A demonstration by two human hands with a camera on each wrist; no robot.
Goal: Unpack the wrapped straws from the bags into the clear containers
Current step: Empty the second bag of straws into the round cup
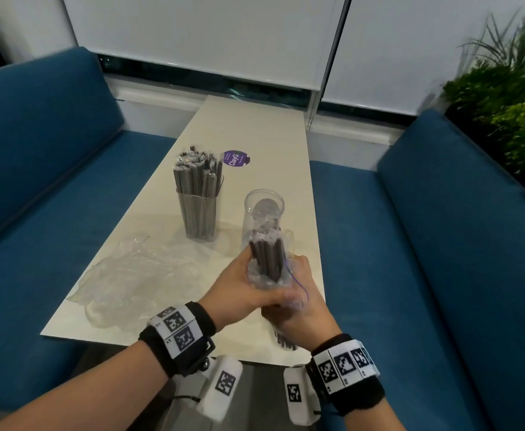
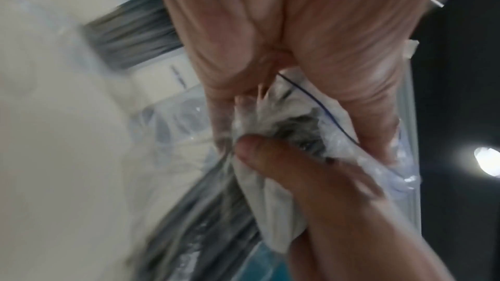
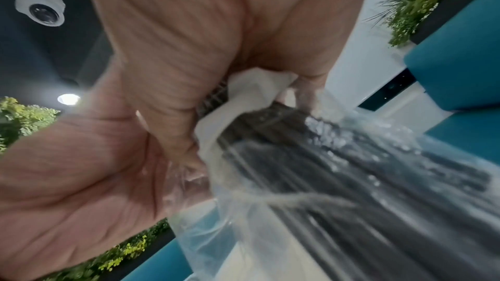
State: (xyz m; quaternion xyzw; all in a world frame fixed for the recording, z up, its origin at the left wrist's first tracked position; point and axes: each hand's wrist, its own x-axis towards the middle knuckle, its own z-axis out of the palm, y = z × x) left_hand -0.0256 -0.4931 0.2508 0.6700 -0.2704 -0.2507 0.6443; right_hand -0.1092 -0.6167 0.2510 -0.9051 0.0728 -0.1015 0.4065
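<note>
I hold a clear plastic bag point(image 1: 264, 279) of dark wrapped straws point(image 1: 267, 256) upright over the near right of the table. My left hand point(image 1: 239, 284) grips the bunched plastic around the bundle's middle. Just below it, my right hand point(image 1: 301, 306) grips the lower end. The straw tops poke out of the bag in front of an empty clear container point(image 1: 264, 209). A second clear container point(image 1: 197, 213) to its left is packed with wrapped straws. In the blurred wrist views, the left hand point(image 2: 270, 29) and the right hand point(image 3: 203, 29) close on the bag point(image 2: 297, 114) and straws point(image 3: 351, 168).
A crumpled empty plastic bag point(image 1: 136, 272) lies on the cream table point(image 1: 255, 135) at the near left. A purple round sticker point(image 1: 236, 158) sits behind the containers. Blue sofas point(image 1: 426, 244) flank both sides, and plants point(image 1: 510, 98) stand at the right.
</note>
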